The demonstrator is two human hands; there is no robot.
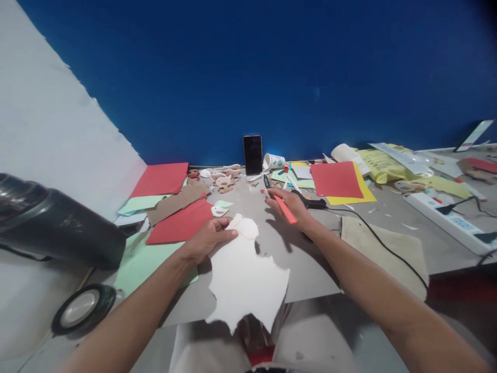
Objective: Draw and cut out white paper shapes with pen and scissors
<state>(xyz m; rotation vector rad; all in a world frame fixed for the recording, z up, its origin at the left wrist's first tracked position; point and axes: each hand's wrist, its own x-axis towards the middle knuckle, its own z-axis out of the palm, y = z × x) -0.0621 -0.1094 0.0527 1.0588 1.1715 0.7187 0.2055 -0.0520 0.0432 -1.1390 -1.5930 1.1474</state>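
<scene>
My left hand pinches the top left of a white card or foam sheet with jagged, cut-out edges. The sheet is tilted over the table's front edge, above my lap. A rounded white piece sits at its top, under my thumb; I cannot tell whether it is separate. In my right hand is a slim orange-red tool, held apart from the sheet. A dark tip shows beyond the fingers, in line with the tool. Just left of the sheet lies a small white bird cut-out.
Red sheets, corrugated cardboard and green paper lie left. A phone leans on the blue wall beside a tipped paper cup. At right are a corded black tool, a beige cloth and a power strip.
</scene>
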